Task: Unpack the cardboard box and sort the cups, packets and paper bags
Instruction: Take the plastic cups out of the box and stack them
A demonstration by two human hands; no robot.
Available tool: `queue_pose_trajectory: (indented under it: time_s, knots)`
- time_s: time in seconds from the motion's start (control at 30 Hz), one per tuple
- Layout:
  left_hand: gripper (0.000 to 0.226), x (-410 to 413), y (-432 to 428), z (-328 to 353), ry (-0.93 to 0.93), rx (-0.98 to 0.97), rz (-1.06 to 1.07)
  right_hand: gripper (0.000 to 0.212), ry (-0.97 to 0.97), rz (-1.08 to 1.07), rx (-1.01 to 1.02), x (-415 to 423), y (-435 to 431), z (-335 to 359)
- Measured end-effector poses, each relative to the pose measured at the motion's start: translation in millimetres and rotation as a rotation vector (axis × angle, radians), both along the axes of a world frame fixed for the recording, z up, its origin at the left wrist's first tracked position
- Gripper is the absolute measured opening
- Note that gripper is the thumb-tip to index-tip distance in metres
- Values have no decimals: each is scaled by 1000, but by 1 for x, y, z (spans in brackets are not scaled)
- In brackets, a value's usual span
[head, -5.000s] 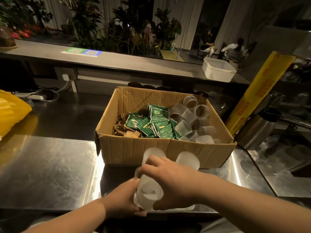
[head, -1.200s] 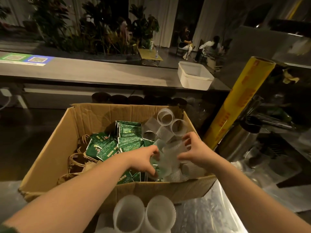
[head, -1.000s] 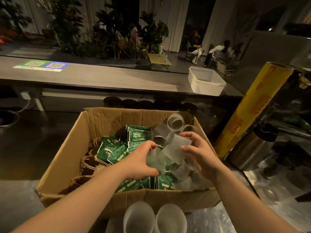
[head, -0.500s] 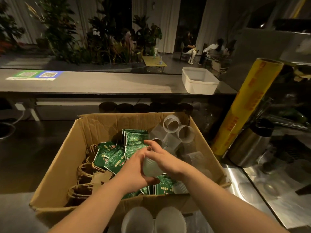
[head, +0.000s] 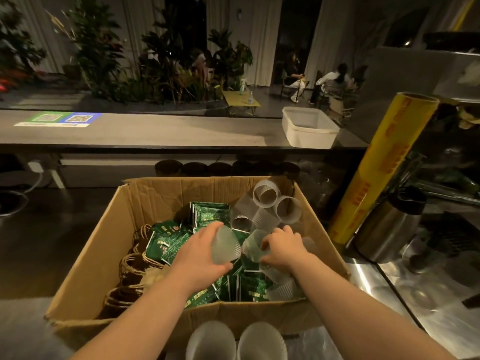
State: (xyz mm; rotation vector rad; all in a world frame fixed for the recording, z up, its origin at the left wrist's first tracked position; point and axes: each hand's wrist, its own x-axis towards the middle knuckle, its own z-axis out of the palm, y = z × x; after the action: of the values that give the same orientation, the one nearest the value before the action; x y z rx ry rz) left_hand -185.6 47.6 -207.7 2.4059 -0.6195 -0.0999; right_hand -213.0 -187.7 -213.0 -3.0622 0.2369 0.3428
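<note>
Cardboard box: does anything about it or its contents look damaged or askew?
Yes. The cardboard box is creased, its near-left corner frayed and its far-left corner split. Translucent cups lie tumbled on their sides at its right, unstacked.
</note>
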Motion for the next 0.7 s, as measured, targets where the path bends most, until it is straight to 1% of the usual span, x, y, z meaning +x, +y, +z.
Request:
queue_pose_trajectory:
  time_s: [0.07,0.1,0.13,0.17,0.23,0.27,0.3,0.33,0.4,0.53,0.63,0.7]
  knots:
    - [87,1,0,0,-3,8,3,33,0,7,1,5,4,0]
    - [85,1,0,0,-1,4,10,24,-29,-5,74,6,5,1]
    - [85,0,0,0,8,1,17,13,-77,-37,202,6,7,4]
    - [85,0,0,0,14,-3,24,2,-128,-76,377,5,9,8]
    - [86,0,0,0,16,-4,30,19,-246,-159,780,1,16,22]
    - [87,0,0,1,15,9,26,23,-294,-194,991,-3,20,28]
    - [88,0,0,1,12,24,21,24,-314,-214,1154,-6,25,32]
    - [89,1,0,1,13,39,18,24,-310,-207,1265,-9,29,34]
    - [91,2,-1,0,17,63,15,24,-309,-155,1334,-14,37,35]
    - [95,2,-1,-2,8,92,27,27,-274,-100,1395,-13,47,28]
    - [95,2,0,-3,6,60,33,24,-255,-43,1250,-10,55,23]
    - [94,3,0,-3,8,41,36,16,-179,6,1202,-8,58,21]
